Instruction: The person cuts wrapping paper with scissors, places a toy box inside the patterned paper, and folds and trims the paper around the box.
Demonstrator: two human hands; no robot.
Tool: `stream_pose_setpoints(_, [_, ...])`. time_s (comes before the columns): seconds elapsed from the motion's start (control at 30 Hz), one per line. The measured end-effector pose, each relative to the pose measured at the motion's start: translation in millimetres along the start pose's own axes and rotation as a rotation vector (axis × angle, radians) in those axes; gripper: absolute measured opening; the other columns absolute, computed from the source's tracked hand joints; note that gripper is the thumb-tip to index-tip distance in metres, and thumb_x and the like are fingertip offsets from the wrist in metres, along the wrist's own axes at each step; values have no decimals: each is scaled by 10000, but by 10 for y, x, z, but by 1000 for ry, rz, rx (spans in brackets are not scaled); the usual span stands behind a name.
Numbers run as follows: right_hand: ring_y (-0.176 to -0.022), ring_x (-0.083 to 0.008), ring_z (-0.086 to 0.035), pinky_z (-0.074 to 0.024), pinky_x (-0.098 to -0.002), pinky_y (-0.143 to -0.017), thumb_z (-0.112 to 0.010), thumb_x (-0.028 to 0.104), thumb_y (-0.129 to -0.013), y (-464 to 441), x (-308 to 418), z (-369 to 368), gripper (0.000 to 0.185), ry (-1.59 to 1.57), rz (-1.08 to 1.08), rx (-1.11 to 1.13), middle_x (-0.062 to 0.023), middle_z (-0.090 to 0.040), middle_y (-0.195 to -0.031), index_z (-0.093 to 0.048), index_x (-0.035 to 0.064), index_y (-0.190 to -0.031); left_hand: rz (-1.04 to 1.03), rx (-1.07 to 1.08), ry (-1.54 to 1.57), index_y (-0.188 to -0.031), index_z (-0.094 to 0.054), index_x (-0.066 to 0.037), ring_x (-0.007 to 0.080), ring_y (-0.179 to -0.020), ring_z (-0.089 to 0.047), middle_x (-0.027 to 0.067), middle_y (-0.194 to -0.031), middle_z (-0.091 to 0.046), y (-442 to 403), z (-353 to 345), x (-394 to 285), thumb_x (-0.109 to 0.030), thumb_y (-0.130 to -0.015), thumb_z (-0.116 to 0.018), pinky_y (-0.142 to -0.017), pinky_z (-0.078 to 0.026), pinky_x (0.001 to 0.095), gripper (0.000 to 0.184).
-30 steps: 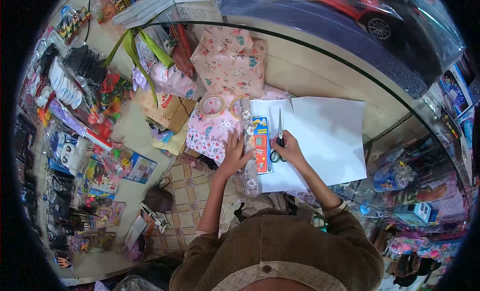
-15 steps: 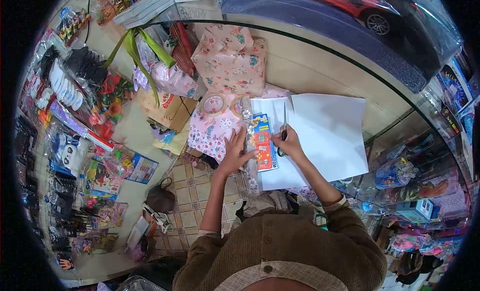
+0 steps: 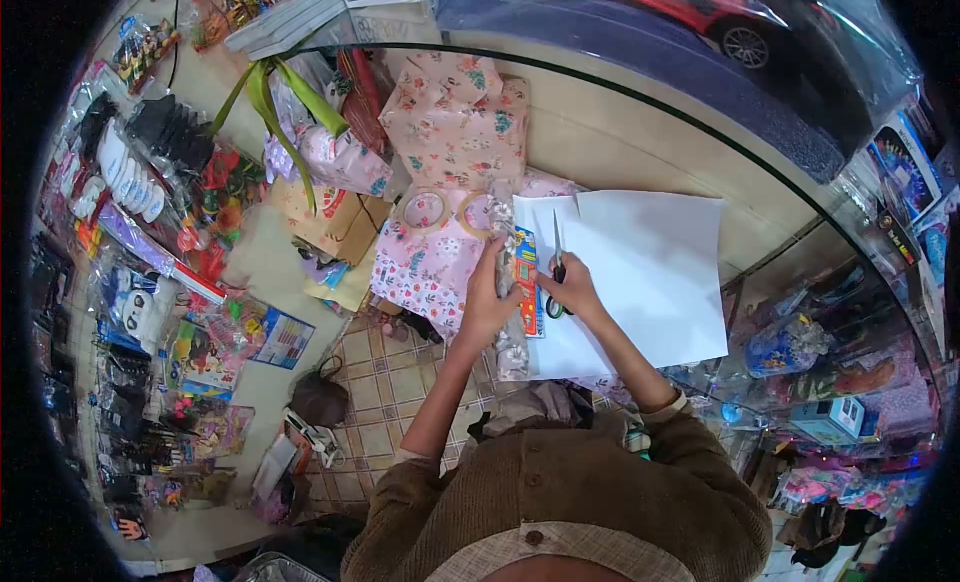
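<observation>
On the white underside of a sheet of wrapping paper (image 3: 650,272) lies a boxed handheld game (image 3: 527,292) in blue and red-orange. The paper's floral left edge is folded up and covers part of the box. My left hand (image 3: 488,300) grips this folded edge, thumb over it at the box's side. My right hand (image 3: 572,290) is closed around black-handled scissors (image 3: 557,244), their blades pointing away from me, while its fingertips touch the right side of the box.
Two tape rolls (image 3: 424,211) sit on more floral paper beyond my left hand. A floral-wrapped parcel (image 3: 455,122) stands behind them. Green ribbon (image 3: 262,102) and a brown paper bag (image 3: 345,222) lie to the left. A glass edge (image 3: 640,92) curves along the far side.
My left hand has closed on the paper's left edge and drawn it rightward over the box, hiding more of it. The scissors in my right hand have tilted slightly left.
</observation>
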State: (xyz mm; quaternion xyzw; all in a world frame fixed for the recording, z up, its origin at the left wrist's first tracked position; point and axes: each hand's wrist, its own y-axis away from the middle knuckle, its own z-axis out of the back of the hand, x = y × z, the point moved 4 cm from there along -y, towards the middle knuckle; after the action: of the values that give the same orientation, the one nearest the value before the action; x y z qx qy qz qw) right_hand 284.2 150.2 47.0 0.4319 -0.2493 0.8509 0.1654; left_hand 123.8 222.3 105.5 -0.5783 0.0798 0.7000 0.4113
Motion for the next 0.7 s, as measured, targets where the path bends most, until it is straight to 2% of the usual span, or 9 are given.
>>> stream_pose_setpoints(0.1, [-503,-67,-480,-384,-237,-464,-741,236,-791,16,44,115,311,-335,-237,93,9,-501,-594,-474,82,-753,12,17,-204,-1375,-263,1,352,-1299,-381,245,-1346,-401,-97,-114,-211,52,-707,-619,-1053,-326,364,758])
stream_pose_setpoints(0.2, [-486,-67,-457,-375,-230,-457,-718,244,-819,80,-100,204,287,-692,-359,-34,27,-476,-584,-476,99,-764,23,26,-299,-1340,-251,-16,449,-1207,-421,277,-1321,-375,-171,-295,-383,54,-703,-604,-953,-415,418,731])
stream_pose_setpoints(0.23, [-456,-58,-424,-348,-212,-435,-691,258,-847,117,55,322,267,-741,-424,-47,43,-456,-571,-484,105,-776,7,2,-356,-1308,-258,-24,502,-1103,-454,290,-1312,-353,-178,-375,-401,81,-692,-561,-839,-456,477,694])
stream_pose_setpoints(0.33, [-483,-39,-426,-330,-196,-442,-735,341,-797,174,219,586,328,-801,-492,2,59,-466,-606,-521,93,-771,-34,-4,-452,-1265,-292,-21,512,-1058,-475,304,-1331,-328,-167,-598,-461,115,-665,-524,-796,-465,499,657])
stream_pose_setpoints(0.37, [-478,-30,-423,-315,-190,-431,-738,347,-795,169,179,614,325,-781,-498,9,51,-503,-627,-566,71,-813,34,43,-507,-1215,-321,-19,518,-1051,-474,330,-1325,-326,-176,-677,-464,132,-641,-509,-798,-468,502,622])
stream_pose_setpoints(0.47, [-474,-28,-429,-316,-192,-421,-741,331,-794,125,141,655,336,-650,-437,15,37,-544,-643,-604,35,-876,32,37,-534,-1197,-333,-9,539,-1167,-406,408,-1359,-249,-172,-795,-513,124,-680,-546,-827,-472,530,576])
stream_pose_setpoints(0.57, [-472,-23,-417,-325,-178,-423,-692,259,-841,79,26,623,287,-643,-423,17,16,-576,-671,-618,7,-956,-42,-41,-656,-1160,-350,-9,533,-1157,-427,414,-1349,-266,-159,-904,-494,101,-695,-563,-802,-490,521,523])
stream_pose_setpoints(0.67, [-510,-26,-466,-352,-186,-445,-724,215,-803,37,17,651,252,-648,-382,61,26,-579,-665,-647,1,-911,41,8,-741,-1148,-358,-6,507,-999,-519,377,-1327,-314,-170,-1028,-476,100,-693,-538,-761,-488,528,500])
stream_pose_setpoints(0.7, [-513,-25,-470,-354,-186,-445,-719,195,-800,17,3,663,228,-632,-373,67,23,-585,-668,-654,0,-899,30,-9,-746,-1139,-364,-6,506,-1002,-518,379,-1321,-320,-167,-1052,-484,97,-696,-539,-752,-492,526,487])
